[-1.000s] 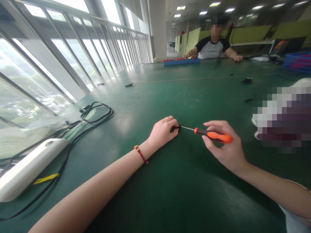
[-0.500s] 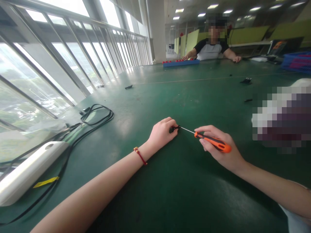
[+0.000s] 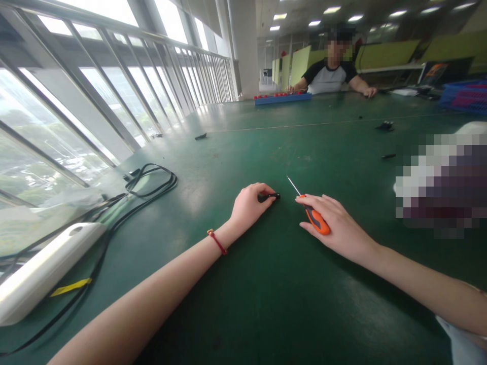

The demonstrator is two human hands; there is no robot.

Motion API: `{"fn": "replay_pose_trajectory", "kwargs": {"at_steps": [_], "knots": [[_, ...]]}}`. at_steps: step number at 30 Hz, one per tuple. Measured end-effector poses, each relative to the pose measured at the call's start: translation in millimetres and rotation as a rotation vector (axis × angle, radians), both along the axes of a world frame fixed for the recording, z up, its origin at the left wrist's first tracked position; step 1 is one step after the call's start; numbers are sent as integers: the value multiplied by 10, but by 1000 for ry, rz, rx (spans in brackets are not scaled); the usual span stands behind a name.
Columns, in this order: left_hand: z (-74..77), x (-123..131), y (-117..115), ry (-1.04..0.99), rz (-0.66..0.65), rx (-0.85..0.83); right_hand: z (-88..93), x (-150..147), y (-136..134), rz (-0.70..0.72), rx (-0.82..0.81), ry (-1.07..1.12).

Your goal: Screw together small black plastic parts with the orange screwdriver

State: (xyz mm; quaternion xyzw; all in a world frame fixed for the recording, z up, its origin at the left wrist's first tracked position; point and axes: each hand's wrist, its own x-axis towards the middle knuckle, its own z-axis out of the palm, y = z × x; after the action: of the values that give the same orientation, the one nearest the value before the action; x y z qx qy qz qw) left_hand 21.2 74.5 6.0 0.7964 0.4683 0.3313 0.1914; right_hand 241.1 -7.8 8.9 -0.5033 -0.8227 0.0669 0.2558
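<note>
Between the thumb and fingers of my left hand (image 3: 251,202) is a small black part (image 3: 271,196), held close to the green table (image 3: 236,167). Its exact kind is too small to make out. To the right, an orange and black screwdriver (image 3: 317,219) lies within my right hand (image 3: 338,218), the thumb beneath the handle and the fingers over it. The metal shaft angles up and left, and its tip stands apart from the black part.
A white power strip (image 3: 49,268) and looped black cables (image 3: 152,190) lie at left. Small black pieces (image 3: 385,125) are scattered farther back. Across the table sits a person (image 3: 331,76) behind a blue tray (image 3: 283,99) with red pieces. A blue basket (image 3: 462,96) stands far right.
The screwdriver tip has come away from the black part, and its shaft now points more upward. My right hand has turned and shifted slightly left. My left hand keeps its place.
</note>
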Motion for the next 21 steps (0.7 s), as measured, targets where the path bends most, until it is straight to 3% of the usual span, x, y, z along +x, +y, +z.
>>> {"fn": "replay_pose_trajectory", "kwargs": {"at_steps": [13,21], "knots": [[-1,0,15,-90,10,1,-16,3,12,-14,-180,-174],[32,4,-61,-34,3,122,-99,75,50,-36,-103,-390]]}}
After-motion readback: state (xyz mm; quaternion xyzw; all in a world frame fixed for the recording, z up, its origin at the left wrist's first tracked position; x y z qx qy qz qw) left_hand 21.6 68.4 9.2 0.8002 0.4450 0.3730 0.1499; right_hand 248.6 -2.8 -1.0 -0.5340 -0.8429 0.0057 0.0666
